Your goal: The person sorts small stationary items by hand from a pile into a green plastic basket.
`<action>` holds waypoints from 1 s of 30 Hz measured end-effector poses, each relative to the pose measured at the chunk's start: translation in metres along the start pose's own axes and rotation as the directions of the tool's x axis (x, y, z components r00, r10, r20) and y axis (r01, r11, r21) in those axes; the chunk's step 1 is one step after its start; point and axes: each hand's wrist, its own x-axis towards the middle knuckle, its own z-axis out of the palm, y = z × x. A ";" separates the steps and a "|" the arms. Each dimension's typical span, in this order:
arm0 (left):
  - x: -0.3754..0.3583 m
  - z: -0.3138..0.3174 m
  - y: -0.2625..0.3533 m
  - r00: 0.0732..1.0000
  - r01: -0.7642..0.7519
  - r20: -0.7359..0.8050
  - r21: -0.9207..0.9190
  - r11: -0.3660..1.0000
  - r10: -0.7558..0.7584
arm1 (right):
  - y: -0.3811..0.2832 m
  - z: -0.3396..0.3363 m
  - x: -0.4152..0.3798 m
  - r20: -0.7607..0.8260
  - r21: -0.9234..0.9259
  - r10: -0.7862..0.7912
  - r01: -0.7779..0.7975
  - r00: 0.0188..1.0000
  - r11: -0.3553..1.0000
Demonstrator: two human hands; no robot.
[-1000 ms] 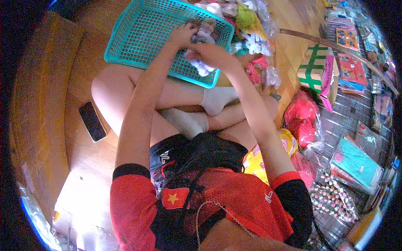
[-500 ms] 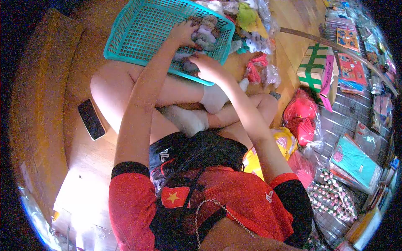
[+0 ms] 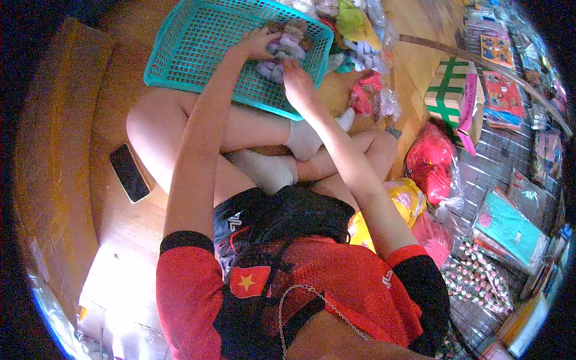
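A teal plastic basket (image 3: 198, 54) lies tilted over my crossed legs at the top of the view. Small fluffy bundles (image 3: 290, 43) in lilac, grey and brown are heaped in its right part. My left hand (image 3: 259, 44) rests against the left side of this heap, fingers spread over it. Close by, my right hand (image 3: 295, 72) touches the heap from below, its fingers bent and pointing into the bundles. Whether its fingertips hold one is hidden.
A phone (image 3: 129, 173) lies on the wooden floor at the left. Bagged fluffy items (image 3: 357, 27) lie beyond the basket. To the right are a green-taped box (image 3: 445, 90), red bagged goods (image 3: 432, 159), a yellow bag (image 3: 405, 201) and packets on a wire rack (image 3: 480, 162).
My right hand has moved up, closer to my left hand. The lilac and grey bundles have shifted together toward the heap. The basket has moved slightly left.
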 end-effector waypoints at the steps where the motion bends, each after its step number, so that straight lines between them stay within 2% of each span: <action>1: 0.001 0.002 -0.004 1.000 -0.008 -0.004 -0.014 1.000 0.008 | 0.000 0.001 0.001 -0.041 0.000 -0.021 0.021 0.999 1.000; 4: -0.005 -0.008 -0.005 1.000 -0.009 0.007 -0.150 0.989 0.010 | -0.009 -0.010 0.008 0.129 0.191 0.223 -0.245 0.966 0.951; 5: -0.008 -0.014 -0.001 1.000 -0.008 0.014 -0.211 0.977 0.011 | -0.009 -0.010 0.008 0.107 0.166 0.219 -0.235 0.970 0.958; 7: 0.002 -0.003 -0.022 0.992 -0.094 0.043 -0.345 0.934 0.116 | -0.010 -0.007 0.009 0.060 0.119 0.214 -0.220 0.975 0.968; 8: 0.008 0.005 -0.033 0.984 -0.133 0.051 -0.409 0.903 0.168 | -0.010 -0.006 0.010 0.053 0.156 0.242 -0.247 0.969 0.956; 11: -0.002 -0.007 -0.019 0.983 -0.177 -0.019 -0.393 0.902 0.184 | -0.012 -0.006 0.012 0.065 0.293 0.327 -0.331 0.943 0.897; 14: -0.006 -0.005 -0.005 0.978 -0.172 -0.170 -0.327 0.929 0.121 | -0.016 -0.011 0.014 0.104 0.413 0.382 -0.390 0.918 0.823; 17: -0.003 0.001 -0.011 0.965 -0.234 -0.195 -0.350 0.907 0.173 | -0.015 -0.010 0.012 0.086 0.434 0.395 -0.391 0.915 0.812; 20: -0.010 -0.004 -0.021 0.958 -0.285 -0.117 -0.460 0.841 0.261 | -0.008 0.001 0.013 0.065 0.422 0.389 -0.379 0.919 0.824; 23: -0.032 -0.026 -0.002 0.977 -0.161 0.081 -0.322 0.933 0.197 | -0.009 0.003 0.010 -0.036 0.375 0.365 -0.326 0.930 0.868; 25: -0.036 -0.024 0.015 0.985 -0.162 0.043 -0.098 0.982 0.167 | -0.004 0.009 0.010 -0.121 0.354 0.325 -0.266 0.938 0.897; 26: -0.036 -0.023 0.020 0.988 -0.154 0.019 0.019 0.988 0.154 | -0.002 0.011 0.011 -0.115 0.340 0.331 -0.276 0.936 0.899; 28: -0.033 -0.007 0.016 0.991 -0.125 -0.047 0.039 0.991 0.127 | 0.005 0.019 0.012 -0.101 0.313 0.344 -0.299 0.933 0.901; 30: -0.030 -0.008 0.013 0.992 -0.096 -0.082 0.043 0.994 0.100 | 0.014 0.032 0.011 -0.182 0.378 0.247 -0.165 0.952 0.911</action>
